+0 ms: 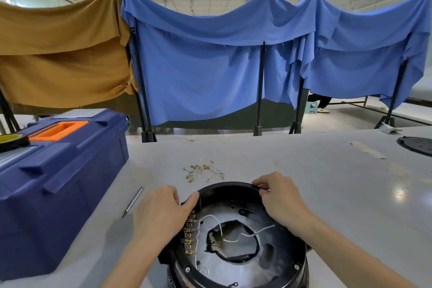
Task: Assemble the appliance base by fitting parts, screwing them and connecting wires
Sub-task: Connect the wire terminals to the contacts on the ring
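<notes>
A round black appliance base lies open side up on the grey table, near the front edge. Inside it I see a metal plate, white wires and a row of brass terminals along the left wall. My left hand grips the left rim, thumb on the inner edge. My right hand pinches the far right rim with curled fingers. A small heap of loose wires with brass connectors lies just beyond the base.
A blue toolbox with an orange handle stands at the left, a yellow tape roll on its lid. A thin metal tool lies between toolbox and base. A black round part sits far right. Cloth-draped racks stand behind the table.
</notes>
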`<action>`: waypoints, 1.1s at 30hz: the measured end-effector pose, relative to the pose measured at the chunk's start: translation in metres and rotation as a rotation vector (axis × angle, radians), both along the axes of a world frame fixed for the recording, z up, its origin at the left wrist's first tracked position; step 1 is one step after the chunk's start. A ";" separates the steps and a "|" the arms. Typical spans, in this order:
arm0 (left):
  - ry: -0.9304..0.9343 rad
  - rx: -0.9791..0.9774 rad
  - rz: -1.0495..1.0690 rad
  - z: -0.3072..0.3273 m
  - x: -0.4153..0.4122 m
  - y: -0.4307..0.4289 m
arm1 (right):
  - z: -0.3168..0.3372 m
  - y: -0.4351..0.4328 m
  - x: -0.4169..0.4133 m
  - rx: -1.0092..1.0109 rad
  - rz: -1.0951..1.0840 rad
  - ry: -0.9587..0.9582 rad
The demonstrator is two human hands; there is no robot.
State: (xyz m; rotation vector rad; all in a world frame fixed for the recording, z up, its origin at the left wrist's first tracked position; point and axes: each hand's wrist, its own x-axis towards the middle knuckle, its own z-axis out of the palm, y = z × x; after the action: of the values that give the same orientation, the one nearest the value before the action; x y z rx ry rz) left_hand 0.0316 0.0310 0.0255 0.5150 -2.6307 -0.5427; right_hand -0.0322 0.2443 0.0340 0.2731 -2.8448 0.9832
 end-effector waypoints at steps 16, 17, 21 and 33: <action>0.069 0.293 -0.351 -0.006 -0.023 -0.022 | 0.026 -0.034 -0.071 0.095 0.286 -0.144; 0.062 0.276 -0.356 -0.007 -0.024 -0.022 | 0.024 -0.041 -0.079 0.131 0.341 -0.158; 0.057 0.226 -0.369 -0.009 -0.027 -0.025 | 0.010 -0.068 -0.106 0.293 0.501 -0.210; 0.045 0.187 -0.408 -0.009 -0.031 -0.032 | -0.006 -0.080 -0.132 0.478 0.489 -0.358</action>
State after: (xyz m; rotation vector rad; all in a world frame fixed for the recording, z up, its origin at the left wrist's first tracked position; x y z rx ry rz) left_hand 0.0006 -0.0007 0.0163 0.0100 -2.6637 -0.9186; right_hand -0.1640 0.1639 0.0276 0.9628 -3.4019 0.4068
